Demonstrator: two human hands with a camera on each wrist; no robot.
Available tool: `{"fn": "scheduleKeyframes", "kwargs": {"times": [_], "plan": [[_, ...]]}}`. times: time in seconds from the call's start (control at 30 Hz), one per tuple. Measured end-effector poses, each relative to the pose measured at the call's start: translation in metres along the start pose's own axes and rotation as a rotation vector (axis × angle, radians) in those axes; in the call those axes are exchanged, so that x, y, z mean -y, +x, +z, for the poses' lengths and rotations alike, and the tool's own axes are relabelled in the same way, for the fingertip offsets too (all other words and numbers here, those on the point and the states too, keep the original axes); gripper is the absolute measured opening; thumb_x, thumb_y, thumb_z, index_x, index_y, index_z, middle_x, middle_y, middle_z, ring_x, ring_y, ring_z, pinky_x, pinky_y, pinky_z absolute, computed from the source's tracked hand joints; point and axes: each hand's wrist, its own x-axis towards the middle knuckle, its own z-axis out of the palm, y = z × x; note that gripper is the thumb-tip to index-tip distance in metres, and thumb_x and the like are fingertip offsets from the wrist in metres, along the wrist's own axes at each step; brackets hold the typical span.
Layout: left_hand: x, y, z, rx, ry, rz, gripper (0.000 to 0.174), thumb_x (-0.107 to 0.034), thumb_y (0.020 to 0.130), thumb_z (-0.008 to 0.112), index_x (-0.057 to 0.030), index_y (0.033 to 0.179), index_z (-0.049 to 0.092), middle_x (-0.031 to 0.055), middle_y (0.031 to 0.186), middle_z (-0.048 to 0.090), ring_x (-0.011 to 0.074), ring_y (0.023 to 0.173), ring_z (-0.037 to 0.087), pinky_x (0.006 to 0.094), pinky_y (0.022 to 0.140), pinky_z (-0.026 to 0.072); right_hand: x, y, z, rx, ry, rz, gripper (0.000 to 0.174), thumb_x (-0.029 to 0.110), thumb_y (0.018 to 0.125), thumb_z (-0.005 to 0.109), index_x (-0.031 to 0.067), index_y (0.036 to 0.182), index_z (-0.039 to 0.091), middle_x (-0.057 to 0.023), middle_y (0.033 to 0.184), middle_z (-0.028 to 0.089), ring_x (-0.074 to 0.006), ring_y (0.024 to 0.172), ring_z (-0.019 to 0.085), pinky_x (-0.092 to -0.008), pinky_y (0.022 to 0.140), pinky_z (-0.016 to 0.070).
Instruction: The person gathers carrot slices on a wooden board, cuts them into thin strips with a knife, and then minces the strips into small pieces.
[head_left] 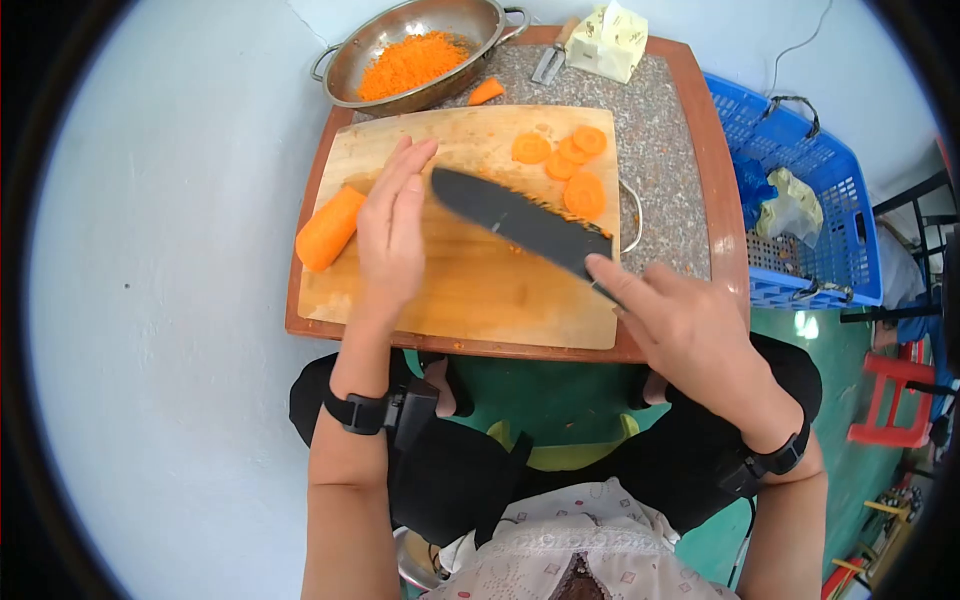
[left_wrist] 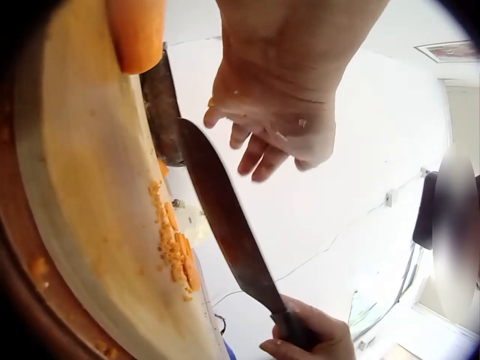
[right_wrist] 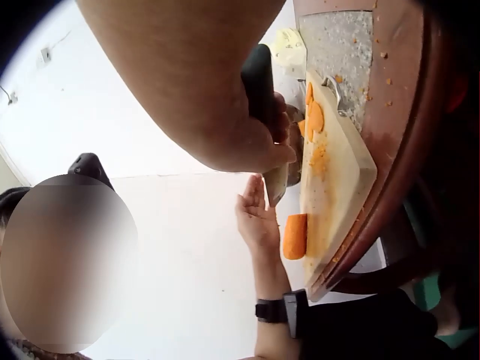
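My right hand (head_left: 690,325) grips the handle of a dark-bladed kitchen knife (head_left: 520,225), its blade raised above the wooden cutting board (head_left: 450,300) with carrot bits along one edge. Fingers extended and holding nothing, my left hand (head_left: 393,235) is up beside the blade's tip; its palm shows in the left wrist view. A thick piece of carrot (head_left: 328,232) lies at the board's left side, close to that hand. Several carrot slices (head_left: 585,195) lie at the board's upper right, and small crumbs of carrot (left_wrist: 171,247) are scattered near them.
Behind the board stands a metal basin (head_left: 340,85) of shredded carrot, with a small carrot end (head_left: 486,92) beside it. A peeler-like tool (head_left: 549,64) and a yellowish packet (head_left: 607,42) are at the back. A blue plastic crate (head_left: 860,225) stands right of the table.
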Motion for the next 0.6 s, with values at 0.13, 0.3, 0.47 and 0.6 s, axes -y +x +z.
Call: {"fn": "scheduleKeyframes", "kwargs": {"times": [0.13,0.3,0.47,0.6], "plan": [[-0.023,-0.003,-0.018,0.498,0.161,0.121,0.054,-0.037,0.103,0.027,-0.0022,0.133,0.055,0.0154,0.144,0.048,0.0351,0.144,0.025,0.044,0.116,0.0184,0.002,0.002,0.015,-0.029,-0.151,-0.149,0.049,0.011,0.076,0.06,0.0119,0.126,0.058,-0.0048,0.077,0.05,-0.0199,0.071,0.06,-0.0318,0.059,0.0497],[-0.034,-0.021,-0.003,0.786,0.339,0.126,0.087,-0.083,0.082,0.027,-0.022,0.138,0.054,0.0149,0.157,0.026,0.0435,0.146,0.008,0.0631,0.112,0.0013,-0.003,0.013,0.031,-0.039,-0.138,-0.178,0.046,0.012,0.078,0.06,0.0119,0.124,0.059,-0.0048,0.078,0.052,-0.0192,0.072,0.06,-0.0315,0.059,0.0501],[-0.021,-0.019,0.01,0.806,0.439,0.177,0.092,-0.091,0.073,0.028,-0.0313,0.139,0.052,0.0155,0.16,0.017,0.046,0.146,0.004,0.0653,0.111,-0.003,-0.002,0.02,0.034,-0.033,-0.11,-0.188,0.045,0.013,0.078,0.06,0.0124,0.123,0.06,-0.0051,0.079,0.053,-0.0194,0.071,0.061,-0.0316,0.06,0.0505],[-0.021,-0.013,0.011,0.811,0.485,0.136,0.091,-0.09,0.074,0.03,-0.03,0.139,0.052,0.0157,0.159,0.017,0.0457,0.146,0.004,0.0659,0.111,-0.0017,-0.002,0.02,0.032,-0.024,-0.077,-0.198,0.045,0.012,0.078,0.061,0.0124,0.123,0.06,-0.0054,0.079,0.053,-0.0199,0.072,0.061,-0.0321,0.06,0.0508]]}}
